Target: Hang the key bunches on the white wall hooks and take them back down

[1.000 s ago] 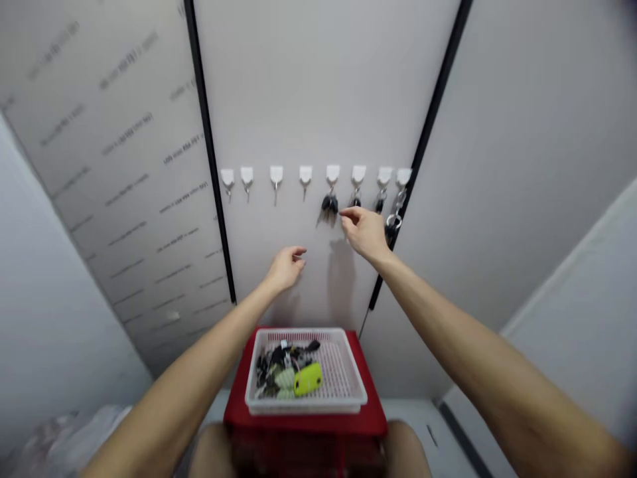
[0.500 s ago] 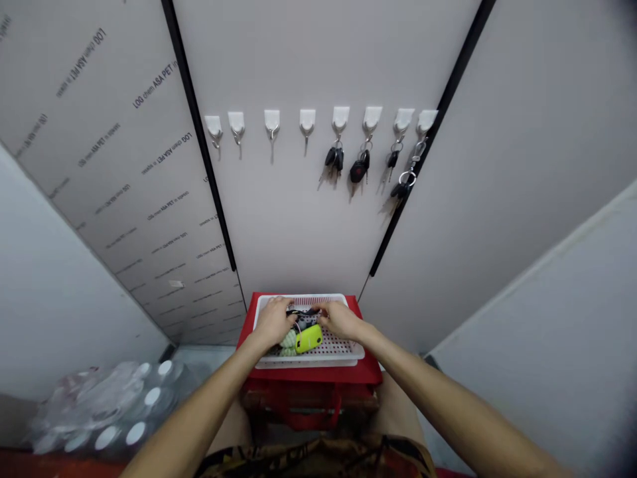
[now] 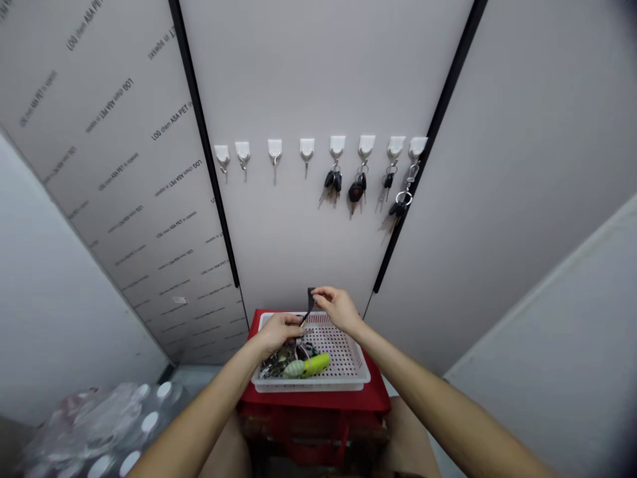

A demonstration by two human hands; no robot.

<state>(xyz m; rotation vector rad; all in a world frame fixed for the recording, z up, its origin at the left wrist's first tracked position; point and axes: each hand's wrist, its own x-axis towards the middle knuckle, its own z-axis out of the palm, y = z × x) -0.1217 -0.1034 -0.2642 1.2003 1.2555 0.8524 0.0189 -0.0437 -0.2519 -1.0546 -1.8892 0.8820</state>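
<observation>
A black strap (image 3: 309,308) is stretched upward over the back of a white perforated basket (image 3: 318,386). My right hand (image 3: 340,310) pinches its upper end between thumb and fingertips. At the strap's lower end my left hand (image 3: 279,332) has its fingers closed, just above a heap of keys (image 3: 277,362) on the basket's left side. What hangs below the left fingers is partly hidden. A bright yellow-green key fob (image 3: 317,364) lies near the front of the heap, beside a pale green rounded item (image 3: 293,369).
The basket stands on a red surface (image 3: 374,392). A row of white hooks (image 3: 307,147) runs along the wall panel; the ones on the right hold car keys (image 3: 356,190). Black vertical strips (image 3: 383,275) edge the panel. Wrapped plastic bottles (image 3: 114,425) stand at lower left.
My right hand has risen from inside the basket, drawing up one end of the black strap. My left hand stays low at the heap. The view has tilted, so the hooks appear lower.
</observation>
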